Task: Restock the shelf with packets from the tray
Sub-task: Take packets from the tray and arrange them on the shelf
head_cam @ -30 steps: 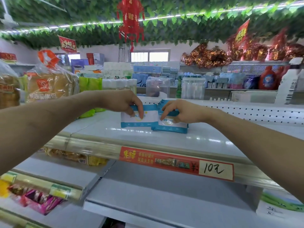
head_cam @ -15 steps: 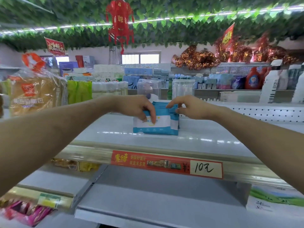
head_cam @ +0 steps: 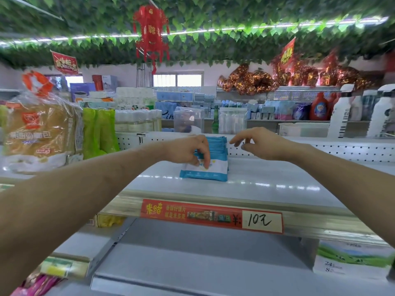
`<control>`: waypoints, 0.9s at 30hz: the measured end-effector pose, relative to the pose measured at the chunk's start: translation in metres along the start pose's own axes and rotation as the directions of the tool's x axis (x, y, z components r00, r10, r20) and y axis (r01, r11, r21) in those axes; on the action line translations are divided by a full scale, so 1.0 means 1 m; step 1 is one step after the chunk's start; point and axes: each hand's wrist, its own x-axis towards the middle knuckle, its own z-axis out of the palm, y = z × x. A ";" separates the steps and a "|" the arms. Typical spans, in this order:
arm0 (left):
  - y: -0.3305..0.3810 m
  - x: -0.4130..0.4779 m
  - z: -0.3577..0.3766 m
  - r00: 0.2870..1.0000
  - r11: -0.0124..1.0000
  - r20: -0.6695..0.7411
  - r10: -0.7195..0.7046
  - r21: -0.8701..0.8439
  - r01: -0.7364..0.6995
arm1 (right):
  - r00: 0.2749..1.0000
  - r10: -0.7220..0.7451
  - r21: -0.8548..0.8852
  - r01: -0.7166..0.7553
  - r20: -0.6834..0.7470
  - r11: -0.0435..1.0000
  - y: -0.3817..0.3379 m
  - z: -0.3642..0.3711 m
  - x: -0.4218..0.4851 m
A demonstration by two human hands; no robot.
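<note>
White top shelf (head_cam: 277, 178), one row of blue-and-white packets (head_cam: 215, 172) mid-shelf, upright, faces toward camera, row running toward 12 o'clock, exact count unclear, left hand (head_cam: 188, 150) pinching front packet's top, right hand (head_cam: 258, 144) at 3 o'clock, loosely curled, holding nothing

We note a bagged bread loaf (head_cam: 38, 133) at left beside green packs (head_cam: 99, 131), a red price label (head_cam: 211, 215) marked 10 in front, a red lantern (head_cam: 150, 33) hanging overhead.

Head view forward, close to shelf (head_cam: 277, 180)
</note>
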 end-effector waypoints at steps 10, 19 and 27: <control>-0.015 -0.057 -0.011 0.988 0.996 -0.122 -0.090 -0.004 0.090 | 0.973 -0.221 -0.007 0.221 -0.064 0.975 -0.075 0.008 0.033; -0.023 -0.222 -0.031 0.829 0.872 -0.278 -0.485 -0.086 0.482 | 0.772 -0.631 0.106 0.636 -0.081 0.764 -0.218 0.063 0.080; 0.032 -0.397 0.032 0.418 0.585 -0.489 -0.765 -0.259 0.768 | 0.470 -0.883 0.257 0.852 0.005 0.456 -0.364 0.161 0.055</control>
